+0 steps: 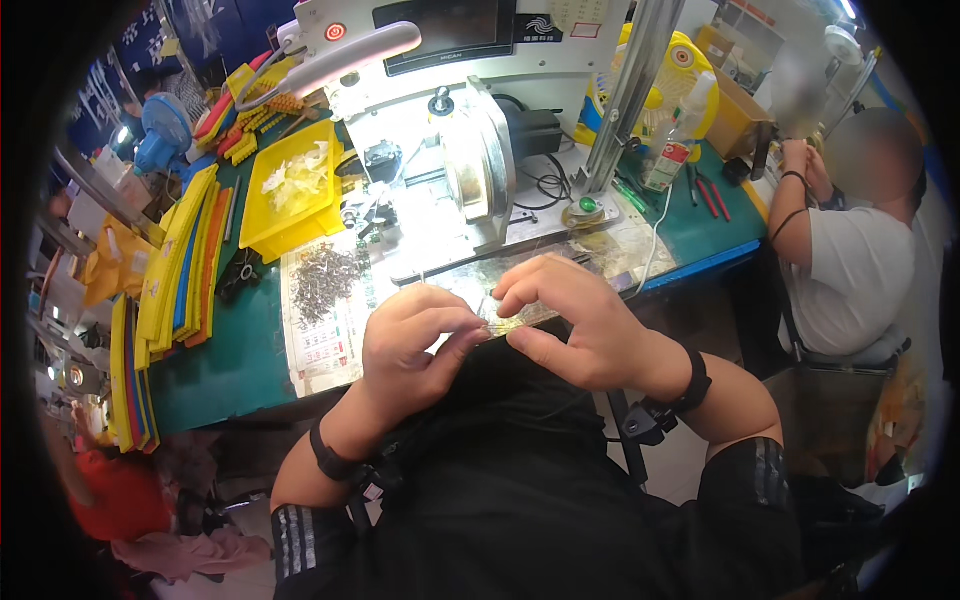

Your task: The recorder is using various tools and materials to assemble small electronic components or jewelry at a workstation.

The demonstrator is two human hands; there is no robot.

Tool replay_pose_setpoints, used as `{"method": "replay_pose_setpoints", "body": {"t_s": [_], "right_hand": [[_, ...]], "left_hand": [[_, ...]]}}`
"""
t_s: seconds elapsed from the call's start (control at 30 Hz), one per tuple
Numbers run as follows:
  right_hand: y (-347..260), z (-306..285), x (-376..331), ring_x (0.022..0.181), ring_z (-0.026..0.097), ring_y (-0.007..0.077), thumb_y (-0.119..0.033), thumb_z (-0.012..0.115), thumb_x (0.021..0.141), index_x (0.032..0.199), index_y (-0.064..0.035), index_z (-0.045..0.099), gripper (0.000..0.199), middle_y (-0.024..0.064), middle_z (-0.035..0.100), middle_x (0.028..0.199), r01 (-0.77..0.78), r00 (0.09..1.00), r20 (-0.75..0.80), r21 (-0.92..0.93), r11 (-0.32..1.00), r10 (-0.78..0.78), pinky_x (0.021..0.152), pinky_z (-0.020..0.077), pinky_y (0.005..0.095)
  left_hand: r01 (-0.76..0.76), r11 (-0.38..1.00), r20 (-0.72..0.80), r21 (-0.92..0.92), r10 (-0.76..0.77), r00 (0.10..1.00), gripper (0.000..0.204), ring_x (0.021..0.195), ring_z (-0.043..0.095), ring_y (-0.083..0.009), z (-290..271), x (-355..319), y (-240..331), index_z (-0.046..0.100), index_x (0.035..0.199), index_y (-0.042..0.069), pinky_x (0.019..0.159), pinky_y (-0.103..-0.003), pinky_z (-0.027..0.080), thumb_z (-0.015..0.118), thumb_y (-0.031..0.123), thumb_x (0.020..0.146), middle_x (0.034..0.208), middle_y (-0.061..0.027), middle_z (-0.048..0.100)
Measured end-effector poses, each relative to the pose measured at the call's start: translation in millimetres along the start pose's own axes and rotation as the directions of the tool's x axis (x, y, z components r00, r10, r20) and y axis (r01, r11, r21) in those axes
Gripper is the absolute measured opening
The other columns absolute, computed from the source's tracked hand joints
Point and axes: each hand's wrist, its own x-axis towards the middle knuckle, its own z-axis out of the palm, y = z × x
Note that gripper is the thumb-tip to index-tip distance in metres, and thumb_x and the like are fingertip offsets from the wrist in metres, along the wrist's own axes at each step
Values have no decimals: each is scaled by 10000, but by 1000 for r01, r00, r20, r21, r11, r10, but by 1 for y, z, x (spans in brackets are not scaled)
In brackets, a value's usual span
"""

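Pinching a tiny thin piece (491, 326) narrowly between left hand's (408, 345) thumb and forefinger, at dial centre; holding right hand's (588, 328) thumb and forefinger wide apart, close by. Seems to be at fine fingertip handling; likely calls next for a light, steady touch. Note between nine and ten o'clock spiky, metallic-looking small parts (327, 284) heaped on flat printed paper (312, 362); at ten, a smooth yellow bin (288, 238) of crinkled white scraps (298, 177); at twelve, a shiny round wheel (470, 178).

Two near hands (405, 345) (590, 335), one bottle (672, 150) and one screen (447, 33) show.
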Motion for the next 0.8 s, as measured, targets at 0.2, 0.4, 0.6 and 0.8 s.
{"method": "replay_pose_setpoints", "body": {"t_s": [0.2,0.4,0.6,0.8], "right_hand": [[-3,6,-3,802,641,164,-173,660,950,994,-32,634,150,59,670,887,-368,930,128,287,884,346,737,500,310],[-22,-11,-22,800,633,182,-110,663,953,947,-25,636,90,70,652,887,-239,966,190,383,892,178,734,496,311],[-42,-48,-64,791,643,297,-85,654,972,875,-5,624,130,119,652,872,-91,894,383,661,745,-231,699,498,385],[4,-96,-178,790,650,202,-86,686,905,848,15,630,129,87,663,822,-337,918,147,781,526,369,736,513,331]], "left_hand": [[-119,984,-1,136,120,993,152,724,660,-259,2,0,3,711,875,57,622,-356,499,807,14,765,818,-78,680],[-121,987,8,105,121,993,271,856,688,-314,-3,1,11,708,1030,13,750,-373,543,772,233,886,972,-150,702],[-44,996,-2,78,45,999,205,852,688,-311,4,-6,3,703,1027,9,751,-362,540,759,111,859,966,-158,700],[-45,999,156,22,41,987,175,810,688,-301,21,14,11,715,973,17,715,-362,538,769,38,808,912,-144,703]]}}
